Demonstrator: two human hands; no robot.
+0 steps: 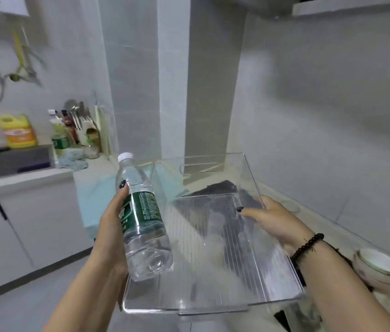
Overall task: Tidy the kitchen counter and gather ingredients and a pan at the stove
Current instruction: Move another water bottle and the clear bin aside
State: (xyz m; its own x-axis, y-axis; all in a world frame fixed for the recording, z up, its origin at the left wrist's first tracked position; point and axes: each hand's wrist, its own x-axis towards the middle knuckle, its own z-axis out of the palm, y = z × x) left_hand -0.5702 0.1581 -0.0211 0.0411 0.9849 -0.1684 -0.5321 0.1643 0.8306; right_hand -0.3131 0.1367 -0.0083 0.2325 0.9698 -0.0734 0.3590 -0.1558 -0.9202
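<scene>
**Water bottle and clear bin held over a kitchen counter**

A person's two bare arms reached forward from the bottom of the view. The left hand (115,226) gripped a clear plastic water bottle (145,219), fingers wrapped round its back and the thumb, with a dark-painted nail, pressed on the front just above the green label. The bottle had a white cap and tilted slightly, cap leaning away and to the left. Its base overlapped the near left corner of a clear plastic bin (215,236).

The right hand (273,219) held the right wall of the bin, thumb inside and the other fingers curled round the outside. A dark bead bracelet (306,245) sat on that wrist. The bin was rectangular, with a ribbed floor, and nothing could be seen in it. Whether it rested on the counter (333,226) or was lifted off it could not be told. Something dark showed through the bin's floor, too blurred to name.

Just right of the bin, near its front corner, stacked white bowls (378,265) with a gold rim stood on the counter. Far to the left of the bin and beyond it, a yellow jug (18,130) stood by a sink (9,161), with bottles and a knife block (86,125) nearer the bin.
</scene>
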